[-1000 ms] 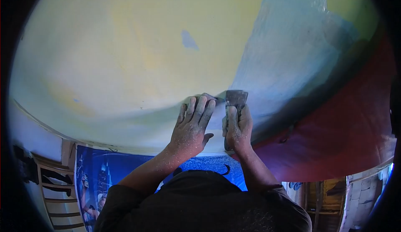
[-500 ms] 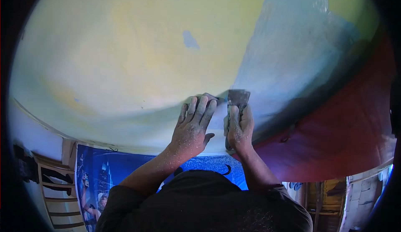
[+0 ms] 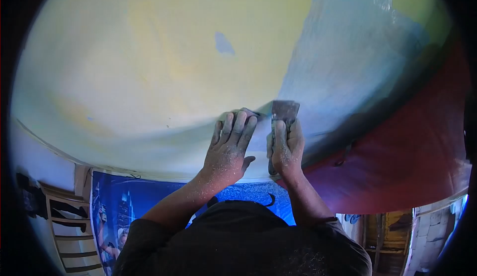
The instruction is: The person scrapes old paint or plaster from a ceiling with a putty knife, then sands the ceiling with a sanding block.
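Note:
My left hand (image 3: pixel 226 149) lies against the pale painted surface, fingers stretched and thumb apart. Under its fingertips it presses a dark, flat piece of sandpaper (image 3: pixel 253 112), most of it hidden by the fingers. Just to the right, my right hand (image 3: pixel 287 149) is wrapped round a putty knife (image 3: pixel 285 110), thumb along its handle and blade pointing up. The blade lies over the lower end of a grey-blue patch (image 3: pixel 330 52) on the yellowish surface (image 3: pixel 189 72). White dust speckles both hands and the left forearm.
A dark red sheet (image 3: pixel 397 152) hangs along the right side. Below the curved lower edge of the painted surface is a blue printed banner (image 3: pixel 134 196). A wooden shelf (image 3: pixel 74 246) stands at lower left, and wooden boards (image 3: pixel 387 231) show at lower right.
The putty knife in my right hand has shifted slightly upward. My left hand stays nearly in place against the surface, and the whole view has moved a little.

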The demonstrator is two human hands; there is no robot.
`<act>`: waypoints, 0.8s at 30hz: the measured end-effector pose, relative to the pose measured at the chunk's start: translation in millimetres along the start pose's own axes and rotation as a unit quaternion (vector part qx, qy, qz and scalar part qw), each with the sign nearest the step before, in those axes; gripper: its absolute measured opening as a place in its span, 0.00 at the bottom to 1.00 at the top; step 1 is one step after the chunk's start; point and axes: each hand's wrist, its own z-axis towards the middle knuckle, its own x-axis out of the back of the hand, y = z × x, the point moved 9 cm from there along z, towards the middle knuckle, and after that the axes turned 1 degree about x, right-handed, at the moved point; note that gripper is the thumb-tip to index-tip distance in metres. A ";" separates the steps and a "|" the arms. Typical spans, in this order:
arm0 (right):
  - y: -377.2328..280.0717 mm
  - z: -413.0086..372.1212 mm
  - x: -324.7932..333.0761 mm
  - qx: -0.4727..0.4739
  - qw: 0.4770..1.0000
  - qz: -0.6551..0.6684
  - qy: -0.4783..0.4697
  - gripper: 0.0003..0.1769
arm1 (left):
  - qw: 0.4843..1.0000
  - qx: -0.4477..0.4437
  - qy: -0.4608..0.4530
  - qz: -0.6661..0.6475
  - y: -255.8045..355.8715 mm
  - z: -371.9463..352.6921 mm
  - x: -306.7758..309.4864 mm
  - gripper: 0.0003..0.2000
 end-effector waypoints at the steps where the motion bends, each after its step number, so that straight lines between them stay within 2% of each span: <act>1: -2.6 0.3 -0.5 0.003 1.000 0.007 0.003 0.16 | 1.000 0.000 0.001 0.002 0.6 -1.5 -1.5 0.57; 13: -29.5 10.6 0.7 0.014 1.000 -0.005 0.016 0.16 | 1.000 -0.003 0.010 0.008 0.4 -0.5 -0.1 0.57; 17: -0.7 -1.2 2.6 -0.004 1.000 -0.009 0.006 0.16 | 1.000 -0.005 0.003 0.000 -0.8 1.2 0.0 0.56; 20: -9.3 -0.8 -0.2 -0.029 0.999 -0.003 -0.012 0.15 | 1.000 -0.001 0.001 0.002 -0.2 0.4 0.3 0.56; 24: -13.2 5.7 -2.3 -0.002 1.000 0.024 0.002 0.14 | 1.000 -0.003 0.006 0.005 -0.2 -0.5 -3.0 0.57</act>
